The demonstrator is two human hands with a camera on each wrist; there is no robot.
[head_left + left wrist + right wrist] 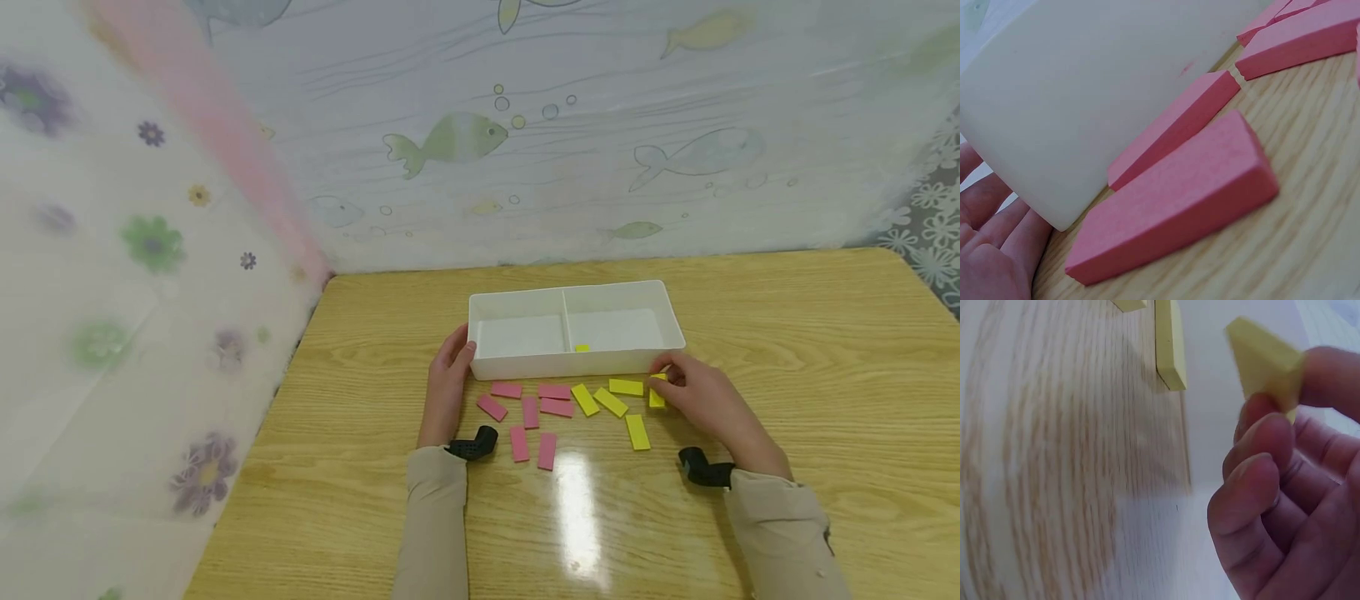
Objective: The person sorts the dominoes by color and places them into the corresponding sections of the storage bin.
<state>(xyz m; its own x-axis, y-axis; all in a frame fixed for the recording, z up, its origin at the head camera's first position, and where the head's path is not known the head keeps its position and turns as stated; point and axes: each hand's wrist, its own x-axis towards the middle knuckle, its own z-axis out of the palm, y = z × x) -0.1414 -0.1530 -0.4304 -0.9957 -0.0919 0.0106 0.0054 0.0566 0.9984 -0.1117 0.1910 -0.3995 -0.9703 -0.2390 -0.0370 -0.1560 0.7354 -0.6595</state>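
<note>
A white two-compartment box (517,367) stands on the table. My left hand (447,379) rests against its left end, the fingers lying fairly straight along the outside in the left wrist view. Between the thumb and fingers of my right hand (712,404) is a yellow block (1263,359), raised in front of the box's right corner. One yellow block (582,348) shows inside the right compartment, partly hidden by the front wall. Several yellow blocks (637,432) and several pink blocks (519,444) lie in front of the box, yellow to the right and pink to the left.
The wooden table (330,500) meets a fish-patterned covering (450,217) behind the box and a flowered one (150,333) at the left. Both wrists carry a black camera, the left one (476,444) close to the pink blocks.
</note>
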